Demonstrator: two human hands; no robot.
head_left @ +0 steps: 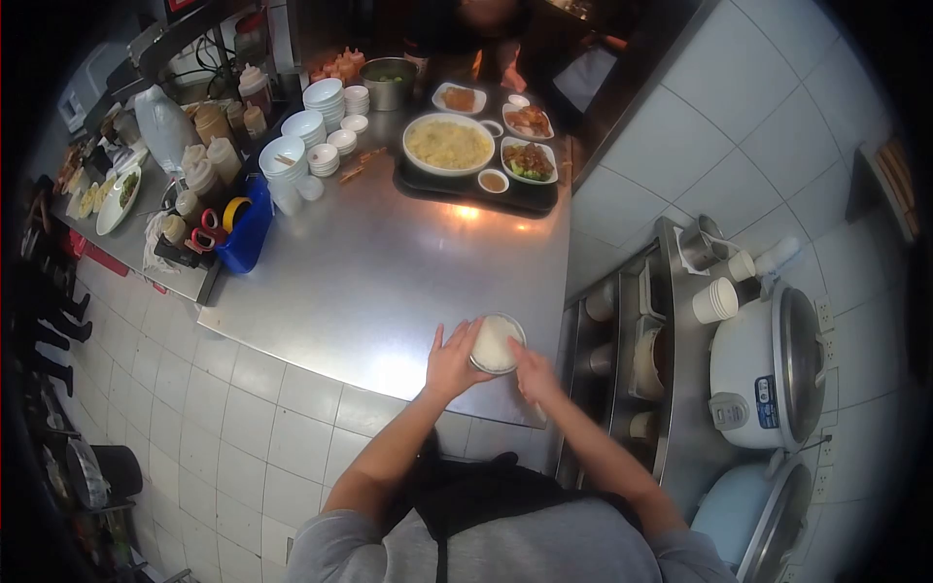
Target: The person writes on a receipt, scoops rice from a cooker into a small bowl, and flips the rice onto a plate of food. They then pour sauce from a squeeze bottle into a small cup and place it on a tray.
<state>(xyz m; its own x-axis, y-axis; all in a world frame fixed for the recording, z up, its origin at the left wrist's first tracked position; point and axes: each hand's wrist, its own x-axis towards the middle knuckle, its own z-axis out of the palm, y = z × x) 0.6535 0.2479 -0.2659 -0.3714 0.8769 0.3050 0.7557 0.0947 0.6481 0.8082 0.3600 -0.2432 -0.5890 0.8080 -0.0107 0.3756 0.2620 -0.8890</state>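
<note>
At the steel counter's (389, 291) five-o'clock corner, the left hand (454, 363) cups the rice bowl (497, 344) from nine o'clock, seemingly to steady it, while the right hand's (535, 376) bent fingers meet its four-o'clock rim, whether gripping anything I cannot tell.

The one view comes from a camera worn on the person's head, facing forward and steeply down past the grey-sleeved forearms to the hands (455, 364). It is far enough off to take in the metal tabletop (389, 262) lengthwise, floor tiles (255, 413) at left, and a tiled wall (768, 92) with rice cookers at right. The wide lens bows straight lines and darkens the corners; with only one view, nothing is shared.
</note>
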